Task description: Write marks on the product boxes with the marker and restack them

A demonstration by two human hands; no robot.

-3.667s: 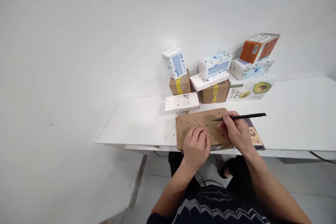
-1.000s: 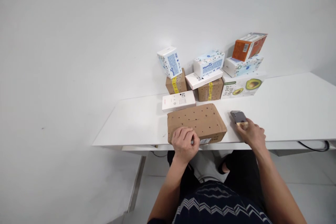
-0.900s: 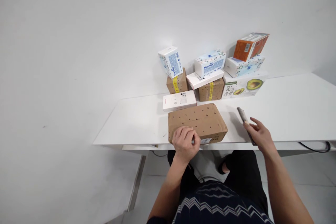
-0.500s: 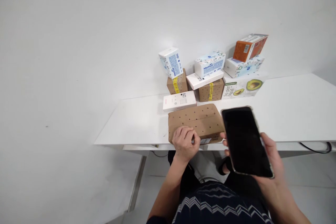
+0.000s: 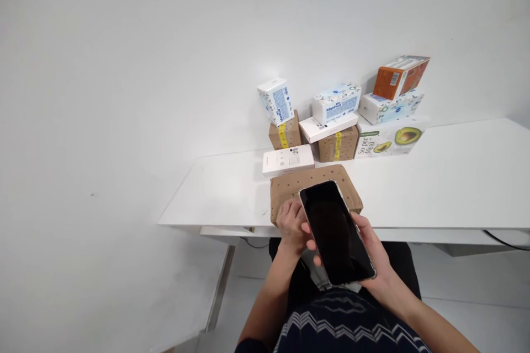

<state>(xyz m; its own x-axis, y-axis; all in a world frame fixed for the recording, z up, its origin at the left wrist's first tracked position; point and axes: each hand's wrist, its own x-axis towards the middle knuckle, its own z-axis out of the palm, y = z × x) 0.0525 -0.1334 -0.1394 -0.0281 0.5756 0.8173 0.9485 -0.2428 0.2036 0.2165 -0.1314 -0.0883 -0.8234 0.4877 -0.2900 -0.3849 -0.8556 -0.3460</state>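
Note:
My right hand (image 5: 375,248) holds a smartphone (image 5: 337,234) in a clear case, its black screen facing up. The phone is tilted above the table's front edge and covers part of a brown cardboard box (image 5: 306,177) printed with small marks. My left hand (image 5: 290,223) rests with curled fingers on the box's near left corner. Part of that hand is behind the phone, so whatever its fingers hold, if anything, is hidden. Just behind the box lies a flat white box (image 5: 289,160).
Along the wall on the white table (image 5: 232,187) stand two smaller cardboard boxes (image 5: 338,144) with yellow tape. Several tissue packs (image 5: 337,102) and a white box (image 5: 328,128) are stacked there. At right, an orange box (image 5: 399,77) tops a pile over an avocado-print carton (image 5: 389,140).
My right hand has brought the phone leftward, from beside the cardboard box to in front of it, now overlapping my left hand. My left hand stays on the box. The view has shifted slightly.

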